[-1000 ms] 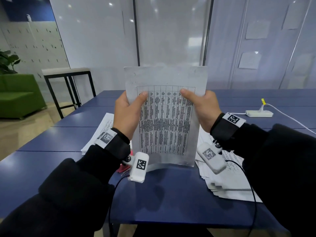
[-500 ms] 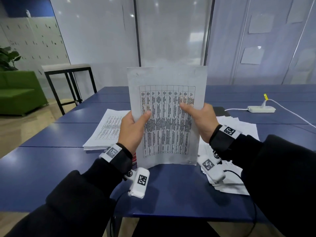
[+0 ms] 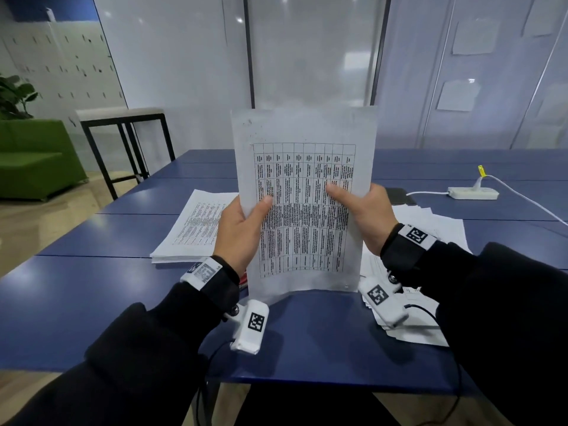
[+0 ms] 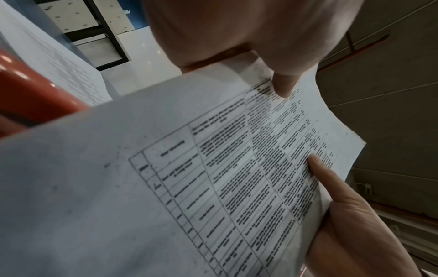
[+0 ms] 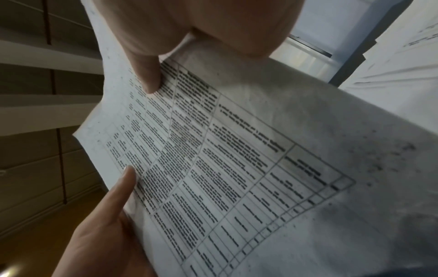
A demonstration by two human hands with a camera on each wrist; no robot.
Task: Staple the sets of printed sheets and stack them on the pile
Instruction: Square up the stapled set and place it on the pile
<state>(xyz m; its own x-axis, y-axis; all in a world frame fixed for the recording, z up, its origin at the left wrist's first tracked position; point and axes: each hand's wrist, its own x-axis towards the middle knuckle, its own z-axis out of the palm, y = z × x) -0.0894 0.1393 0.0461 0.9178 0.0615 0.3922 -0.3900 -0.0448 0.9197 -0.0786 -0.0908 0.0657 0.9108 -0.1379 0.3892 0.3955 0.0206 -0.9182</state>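
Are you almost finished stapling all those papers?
Not yet. A neat stack of printed sheets on the blue table looks done. Left hand and right hand hold one upright set of printed table sheets, its bottom edge on the table. A loose spread of white papers is left.

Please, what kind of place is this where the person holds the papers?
Most likely an office or meeting room. There are long blue tables, piles of printed sheets on them, a white power strip with its cable, glass partition walls behind, and a green sofa at the side.
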